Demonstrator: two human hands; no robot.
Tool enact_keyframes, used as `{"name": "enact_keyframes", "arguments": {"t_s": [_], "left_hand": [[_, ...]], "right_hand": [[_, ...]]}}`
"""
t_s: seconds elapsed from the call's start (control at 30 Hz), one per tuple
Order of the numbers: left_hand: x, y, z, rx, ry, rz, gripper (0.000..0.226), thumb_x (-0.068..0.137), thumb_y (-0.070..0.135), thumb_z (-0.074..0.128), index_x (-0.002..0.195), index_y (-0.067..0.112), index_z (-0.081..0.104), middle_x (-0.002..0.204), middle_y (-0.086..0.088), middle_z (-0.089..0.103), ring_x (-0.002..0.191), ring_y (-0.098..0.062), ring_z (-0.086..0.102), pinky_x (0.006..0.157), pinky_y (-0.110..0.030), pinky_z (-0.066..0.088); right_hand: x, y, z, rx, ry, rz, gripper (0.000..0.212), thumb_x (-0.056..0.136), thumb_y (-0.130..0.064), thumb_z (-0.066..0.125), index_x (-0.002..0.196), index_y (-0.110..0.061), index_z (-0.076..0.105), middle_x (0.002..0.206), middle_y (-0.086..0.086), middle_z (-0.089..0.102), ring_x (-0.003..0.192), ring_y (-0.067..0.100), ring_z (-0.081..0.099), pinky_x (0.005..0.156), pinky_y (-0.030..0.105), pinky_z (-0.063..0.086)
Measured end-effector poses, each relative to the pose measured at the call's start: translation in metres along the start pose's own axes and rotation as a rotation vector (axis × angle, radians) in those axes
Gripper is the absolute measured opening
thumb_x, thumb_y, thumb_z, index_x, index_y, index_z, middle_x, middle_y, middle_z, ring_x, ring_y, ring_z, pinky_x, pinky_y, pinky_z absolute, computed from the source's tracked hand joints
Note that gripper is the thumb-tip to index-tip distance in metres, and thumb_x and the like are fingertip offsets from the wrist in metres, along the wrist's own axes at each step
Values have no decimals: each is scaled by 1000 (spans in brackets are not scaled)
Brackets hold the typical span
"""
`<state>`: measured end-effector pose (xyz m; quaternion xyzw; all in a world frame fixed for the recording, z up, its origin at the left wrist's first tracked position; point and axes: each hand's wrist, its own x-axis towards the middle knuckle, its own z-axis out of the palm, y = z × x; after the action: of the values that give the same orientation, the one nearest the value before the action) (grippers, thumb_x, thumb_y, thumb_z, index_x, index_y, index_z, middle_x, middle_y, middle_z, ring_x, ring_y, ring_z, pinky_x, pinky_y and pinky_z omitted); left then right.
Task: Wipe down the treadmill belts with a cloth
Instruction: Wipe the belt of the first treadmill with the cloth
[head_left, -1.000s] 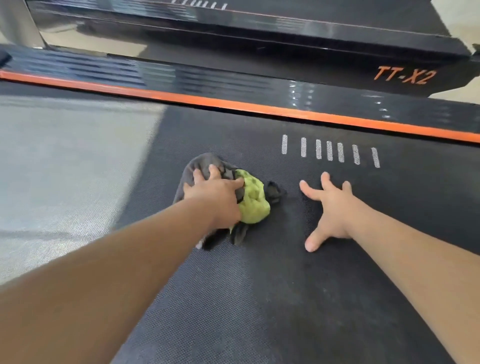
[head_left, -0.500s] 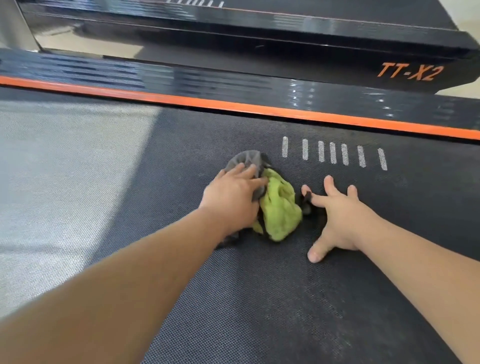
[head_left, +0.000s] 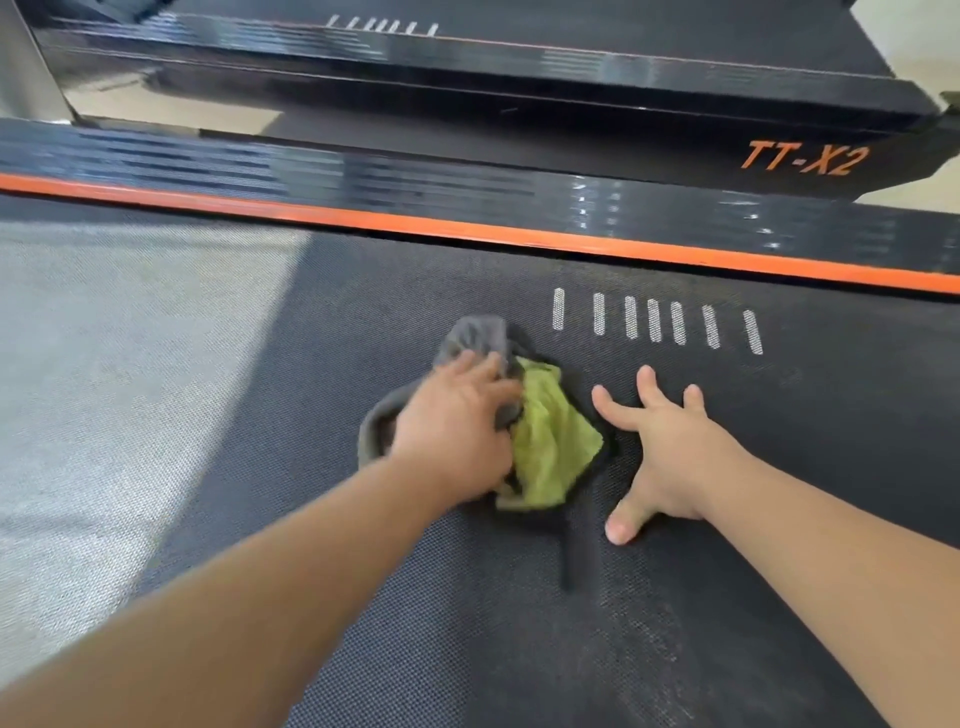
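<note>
A crumpled grey and lime-green cloth (head_left: 550, 447) lies on the dark textured treadmill belt (head_left: 519, 623), a little below a row of white stripes. My left hand (head_left: 457, 421) presses down on the cloth's grey part, fingers curled over it. To its right, my right hand (head_left: 660, 452) rests flat on the belt with fingers spread, its index finger close to the green edge of the cloth. The cloth's underside and part of its grey half are hidden under my left hand.
An orange strip (head_left: 467, 228) and a glossy black side rail (head_left: 363, 176) border the belt's far edge. Beyond stands a second treadmill (head_left: 623, 88) marked TT-X2. Bright light falls across the belt's left part (head_left: 104, 364). A metal post (head_left: 26, 67) rises at top left.
My left hand has slid the cloth to the right across the belt, from well left of the stripes to just beside my right hand, which has stayed planted.
</note>
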<state>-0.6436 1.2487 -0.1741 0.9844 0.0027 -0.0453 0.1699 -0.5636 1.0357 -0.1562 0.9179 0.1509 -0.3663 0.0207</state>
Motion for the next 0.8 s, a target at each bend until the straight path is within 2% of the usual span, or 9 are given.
{"name": "enact_keyframes", "arguments": {"t_s": [0.07, 0.13, 0.2, 0.27, 0.4, 0.5, 0.6, 0.7, 0.8], "left_hand": [[-22, 29, 10, -30, -95, 258, 64, 70, 36, 31, 116, 19, 73, 139, -4, 61, 136, -29, 48, 115, -48, 38], [-44, 32, 9, 18, -256, 456, 76, 74, 41, 30, 141, 25, 62, 162, -1, 41, 154, -22, 26, 128, -40, 18], [-36, 11, -1, 44, -306, 505, 80, 74, 42, 28, 151, 32, 50, 168, 5, 27, 158, -14, 14, 129, -38, 12], [-9, -12, -13, 80, -263, 342, 72, 82, 34, 38, 154, 36, 45, 170, 8, 22, 158, -12, 12, 129, -39, 14], [30, -3, -15, 24, -56, -167, 58, 90, 34, 41, 146, 30, 53, 167, 1, 29, 154, -22, 21, 126, -36, 18], [5, 40, 6, 29, -83, 44, 72, 77, 46, 26, 135, 23, 62, 161, -6, 40, 149, -28, 29, 124, -41, 22], [-39, 56, 5, 35, -205, 232, 77, 87, 60, 31, 156, 27, 41, 171, -3, 17, 159, -23, 8, 129, -42, 9], [-17, 20, -6, 221, -186, 270, 72, 95, 69, 24, 159, 36, 35, 171, 4, 18, 159, -16, 9, 129, -44, 9], [23, -2, -15, 240, -97, -1, 59, 102, 58, 33, 157, 36, 38, 170, 3, 24, 158, -19, 13, 129, -40, 11]], "right_hand": [[-1, -1, 0, 21, 25, 14, 144, 59, -33, 97, 140, -71, -16, 158, -26, -36, 153, 36, -27, 111, 73, 32], [-3, 0, 1, 39, 44, 14, 131, 74, -13, 82, 142, -72, -15, 160, -24, -34, 154, 34, -25, 111, 72, 33], [-6, -1, -1, 35, 26, 9, 138, 67, -21, 92, 146, -71, -10, 159, -25, -34, 154, 32, -25, 109, 76, 32], [-11, -3, -4, 22, -10, 4, 149, 52, -39, 101, 148, -69, -9, 159, -25, -37, 153, 31, -27, 106, 80, 30], [-14, -5, -6, -4, -24, 6, 150, 50, -46, 100, 149, -67, -11, 159, -23, -38, 153, 32, -28, 103, 82, 30], [-12, -3, -4, 37, 7, 14, 128, 71, -26, 91, 149, -70, -1, 160, -25, -35, 154, 29, -25, 104, 82, 28], [-8, -1, -1, 40, 82, -5, 106, 93, 5, 48, 147, -72, -1, 161, -27, -30, 155, 28, -21, 107, 81, 26], [-9, 0, -2, 31, 30, 3, 120, 85, -7, 74, 148, -70, -7, 161, -25, -33, 154, 30, -24, 107, 82, 25], [-11, -2, -6, 11, -33, 1, 147, 55, -41, 100, 149, -68, -10, 158, -24, -39, 152, 33, -29, 104, 84, 25]]}}
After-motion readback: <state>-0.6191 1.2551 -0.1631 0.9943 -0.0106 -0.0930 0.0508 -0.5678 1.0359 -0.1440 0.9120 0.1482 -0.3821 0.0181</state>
